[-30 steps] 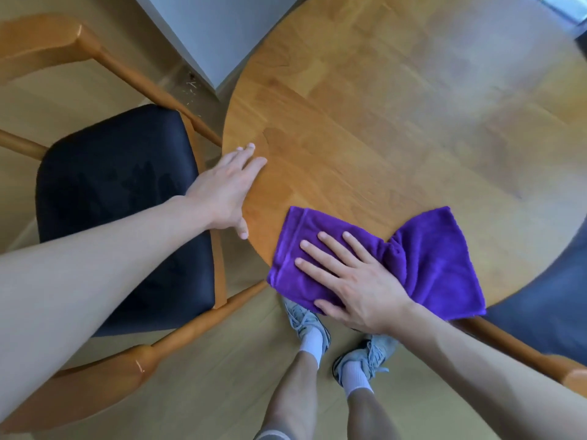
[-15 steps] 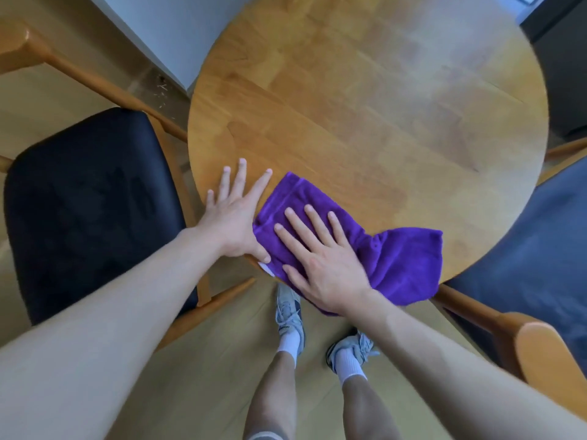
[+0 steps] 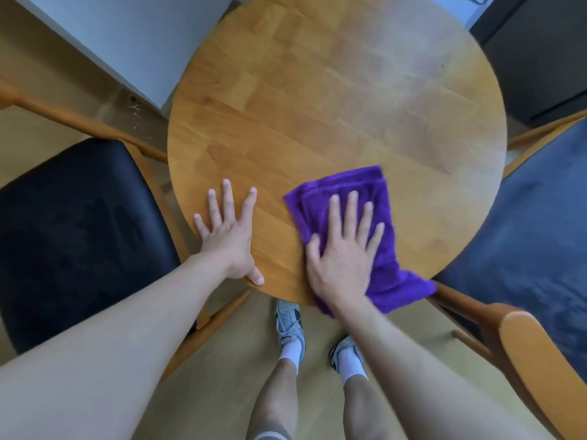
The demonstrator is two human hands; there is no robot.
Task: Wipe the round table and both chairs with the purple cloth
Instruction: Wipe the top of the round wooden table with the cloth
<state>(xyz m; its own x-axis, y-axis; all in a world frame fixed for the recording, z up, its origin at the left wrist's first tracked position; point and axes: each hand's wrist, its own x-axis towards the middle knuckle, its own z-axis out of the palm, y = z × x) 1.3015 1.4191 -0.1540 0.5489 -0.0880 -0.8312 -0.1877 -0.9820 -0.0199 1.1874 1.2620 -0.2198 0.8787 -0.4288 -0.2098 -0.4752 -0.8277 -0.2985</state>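
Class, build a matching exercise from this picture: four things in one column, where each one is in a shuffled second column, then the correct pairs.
Column A
1. purple cloth
2. left hand
3. right hand
4. left chair

Column B
a. flat on the bare round table
b. pressed flat on the cloth
c. beside the table, dark seat
d. on the table, hanging over its near edge

Pairs: 1-d, 2-a, 3-b, 4-c

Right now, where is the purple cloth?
In the head view, the purple cloth lies on the round table at its near-right edge, under the flat right hand; one end hangs over the rim.
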